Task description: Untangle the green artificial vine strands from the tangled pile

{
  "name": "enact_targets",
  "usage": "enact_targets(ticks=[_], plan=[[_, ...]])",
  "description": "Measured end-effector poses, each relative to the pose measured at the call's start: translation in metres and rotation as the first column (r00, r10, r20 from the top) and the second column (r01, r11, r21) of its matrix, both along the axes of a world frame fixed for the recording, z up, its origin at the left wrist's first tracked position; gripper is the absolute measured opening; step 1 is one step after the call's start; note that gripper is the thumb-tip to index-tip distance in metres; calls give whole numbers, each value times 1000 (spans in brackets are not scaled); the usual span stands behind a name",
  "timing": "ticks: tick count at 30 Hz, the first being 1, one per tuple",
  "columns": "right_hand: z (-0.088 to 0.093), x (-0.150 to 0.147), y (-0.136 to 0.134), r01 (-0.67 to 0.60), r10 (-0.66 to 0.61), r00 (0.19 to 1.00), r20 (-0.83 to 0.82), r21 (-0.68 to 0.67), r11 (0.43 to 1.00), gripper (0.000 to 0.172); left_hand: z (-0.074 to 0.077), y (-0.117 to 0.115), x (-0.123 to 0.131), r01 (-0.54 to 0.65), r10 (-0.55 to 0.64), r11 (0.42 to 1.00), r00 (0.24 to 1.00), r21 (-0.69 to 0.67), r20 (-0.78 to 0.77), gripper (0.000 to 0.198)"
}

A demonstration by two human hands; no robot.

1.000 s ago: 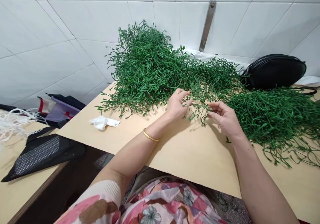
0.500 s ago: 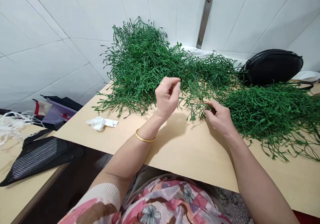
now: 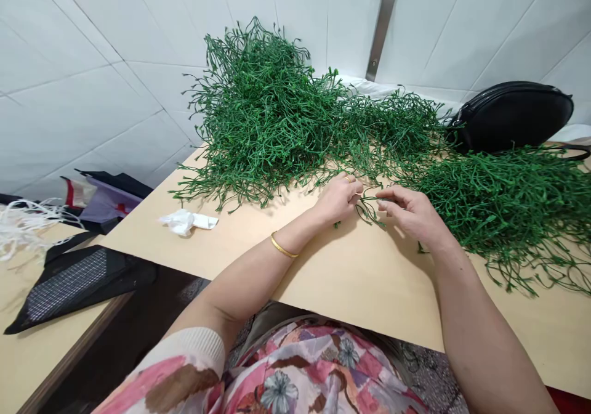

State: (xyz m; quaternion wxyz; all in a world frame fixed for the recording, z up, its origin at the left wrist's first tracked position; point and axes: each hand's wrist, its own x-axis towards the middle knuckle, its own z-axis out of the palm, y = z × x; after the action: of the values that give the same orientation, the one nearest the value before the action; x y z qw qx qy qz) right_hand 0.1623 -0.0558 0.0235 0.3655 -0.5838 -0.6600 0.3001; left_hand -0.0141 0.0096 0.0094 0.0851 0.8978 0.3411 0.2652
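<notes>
A big heap of green plastic sprigs (image 3: 268, 112) is piled against the tiled wall, and a second spread of sprigs (image 3: 503, 204) lies to the right. Between them, on the tan table (image 3: 351, 278), a small green sprig (image 3: 368, 203) is held from both sides. My left hand (image 3: 339, 199), with a ring and a gold bangle on the wrist, pinches its left end, fingers closed. My right hand (image 3: 409, 212) pinches its right end with fingers curled.
A black bag (image 3: 512, 115) stands at the back right against the wall. A crumpled white tissue (image 3: 187, 222) lies on the table's left part. Left of the table are a black mesh item (image 3: 69, 284), white strings (image 3: 23, 223) and a purple bag (image 3: 108, 198).
My left hand, raised half a second ago, has come back down to the table and closed on the small sprig beside my right hand. The view has shifted slightly.
</notes>
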Motion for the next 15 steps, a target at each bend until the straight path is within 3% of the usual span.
enact_targets(ticks=[6,8,10,12,15], plan=[[-4,-3,6,222,-194,946,-261,83,972,16,19,-29,8,-34,19,997,973,64,231,24],[-4,-5,7,284,-239,921,-308,111,952,16,24,-45,14,24,-17,999,965,-25,262,24],[-4,-6,7,330,-271,902,-336,133,935,16,23,-57,22,110,-54,972,964,-208,259,22],[-4,-6,8,353,-280,888,-364,149,924,16,20,-61,29,164,-22,865,956,-473,292,21],[-4,-6,7,324,-239,888,-393,165,932,17,17,-56,33,196,244,539,895,-820,374,17]])
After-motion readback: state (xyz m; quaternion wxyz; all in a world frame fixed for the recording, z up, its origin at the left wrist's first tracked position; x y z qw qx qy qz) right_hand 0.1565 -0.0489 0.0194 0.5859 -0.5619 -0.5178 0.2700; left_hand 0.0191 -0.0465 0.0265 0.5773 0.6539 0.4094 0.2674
